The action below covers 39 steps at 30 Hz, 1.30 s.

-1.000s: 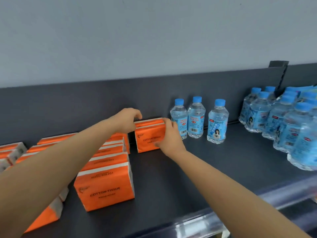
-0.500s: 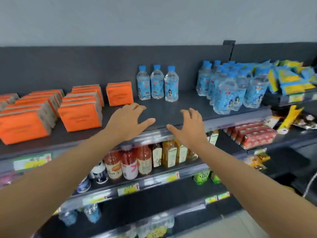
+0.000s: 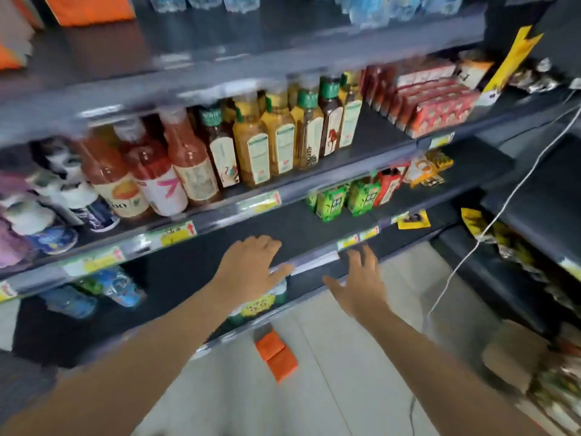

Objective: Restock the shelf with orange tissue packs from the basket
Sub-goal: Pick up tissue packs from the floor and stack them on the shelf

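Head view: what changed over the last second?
Both hands let go of the tissue pack they were setting on the top shelf and dropped away. The left hand and right hand are now open and empty, low in front of the lower shelves, and the view has tilted down toward orange packs on the floor. The shelved orange packs stayed put.

- A pink "7" [image 3: 165, 186] stands on a red bottle's [image 3: 151, 171] white label.
- All other labels and the shelf price tags [image 3: 177, 236] are too blurred to read.
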Available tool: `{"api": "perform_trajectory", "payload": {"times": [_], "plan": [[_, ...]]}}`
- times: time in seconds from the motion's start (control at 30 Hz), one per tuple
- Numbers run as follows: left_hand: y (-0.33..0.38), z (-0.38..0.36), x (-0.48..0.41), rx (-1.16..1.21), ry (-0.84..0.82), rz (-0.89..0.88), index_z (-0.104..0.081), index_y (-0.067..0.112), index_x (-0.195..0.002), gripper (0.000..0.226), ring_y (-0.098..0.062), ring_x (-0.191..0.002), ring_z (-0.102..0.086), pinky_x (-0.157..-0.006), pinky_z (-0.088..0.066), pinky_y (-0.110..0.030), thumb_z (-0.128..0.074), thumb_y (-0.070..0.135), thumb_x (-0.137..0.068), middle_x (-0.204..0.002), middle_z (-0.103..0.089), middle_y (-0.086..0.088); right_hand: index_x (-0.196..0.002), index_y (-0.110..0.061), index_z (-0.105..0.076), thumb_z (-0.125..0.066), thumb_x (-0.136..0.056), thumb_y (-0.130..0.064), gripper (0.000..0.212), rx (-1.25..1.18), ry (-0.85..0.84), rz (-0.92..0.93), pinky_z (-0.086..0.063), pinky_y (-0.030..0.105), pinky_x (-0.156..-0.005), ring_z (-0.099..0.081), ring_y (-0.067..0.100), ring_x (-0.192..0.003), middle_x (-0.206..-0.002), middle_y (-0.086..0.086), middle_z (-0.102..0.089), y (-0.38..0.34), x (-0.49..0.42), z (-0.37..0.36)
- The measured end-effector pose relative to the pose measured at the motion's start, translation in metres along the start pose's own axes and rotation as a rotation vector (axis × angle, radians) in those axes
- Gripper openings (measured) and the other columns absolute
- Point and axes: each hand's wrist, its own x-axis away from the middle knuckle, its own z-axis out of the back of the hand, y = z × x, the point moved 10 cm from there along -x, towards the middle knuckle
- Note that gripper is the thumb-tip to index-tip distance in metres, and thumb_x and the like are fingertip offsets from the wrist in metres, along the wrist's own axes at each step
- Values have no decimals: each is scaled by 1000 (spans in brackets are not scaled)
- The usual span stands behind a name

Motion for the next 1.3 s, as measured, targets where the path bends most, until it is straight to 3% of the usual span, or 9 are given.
{"api": "perform_trajectory", "payload": {"times": [0.13, 0.3, 0.63, 0.83, 0.9, 0.97, 1.13, 1.2, 1.3], "plan": [[-17, -159, 9, -29, -155, 57, -48, 23, -132, 58, -23, -114, -53, -90, -43, -34, -31, 63, -92, -131, -54, 2, -145, -19, -22, -58, -87, -48, 74, 28, -164, -161, -33, 45, -111, -8, 26, -146, -159, 7, -3, 70, -4, -133], [-39, -365, 31, -30, -342, 59, -49, 21, -131, 57, -25, -113, -55, -89, -46, -36, -33, 60, -92, -128, -56, -2, -143, -13, -30, -65, -84, -38, 73, -140, -313, -360, -39, 41, -104, -31, 33, -136, -151, 12, -22, 142, -18, -309], [-89, -667, 30, -7, -417, 150, -27, 18, -146, 63, -29, -117, -49, -92, -40, -39, -39, 52, -95, -141, -43, -8, -140, -8, -35, -73, -80, -35, 76, -223, -426, -378, -43, 41, -101, -46, 31, -126, -140, 14, -39, 226, -51, -598], [-121, -760, 6, 179, -377, 301, -19, 4, -148, 84, -34, -126, -44, -100, -38, -43, -58, 48, -87, -142, -41, -18, -136, -6, -38, -82, -66, -46, 92, -233, -386, -375, -43, 41, -99, -47, 31, -126, -133, 14, -49, 249, -70, -693], [-131, -782, 4, 348, -388, 430, -10, 4, -150, 103, -36, -128, -39, -101, -37, -43, -71, 46, -78, -143, -39, -19, -133, -10, -41, -82, -62, -50, 91, -173, -375, -349, -43, 42, -97, -48, 31, -123, -129, 11, -53, 249, -76, -713], [-143, -797, 6, 420, -394, 578, -14, 7, -148, 115, -36, -127, -38, -100, -36, -41, -80, 48, -65, -137, -44, -16, -125, -12, -45, -84, -59, -49, 85, -139, -360, -350, -41, 41, -94, -49, 32, -120, -124, 10, -54, 251, -80, -727], [-171, -810, 19, 427, -517, 740, -48, 14, -129, 92, -32, -123, -45, -100, -42, -36, -82, 58, -55, -130, -52, -10, -117, -14, -53, -87, -50, -52, 84, -139, -433, -476, -41, 38, -95, -52, 31, -116, -119, 10, -56, 273, -77, -740], [-174, -806, 16, 547, -500, 727, -56, 14, -123, 73, -30, -116, -54, -92, -46, -31, -81, 50, -63, -124, -60, -9, -100, -13, -54, -89, -51, -45, 68, -256, -419, -468, -47, 30, -79, -58, 29, -101, -105, 8, -61, 272, -79, -735], [-169, -782, 8, 881, -421, 755, -61, 5, -114, 60, -30, -105, -64, -88, -51, -33, -86, 24, -63, -113, -66, -15, -94, -17, -50, -92, -53, -28, 59, -457, -308, -497, -34, 21, -52, -53, 20, -80, -83, -4, -55, 265, -86, -711]]}}
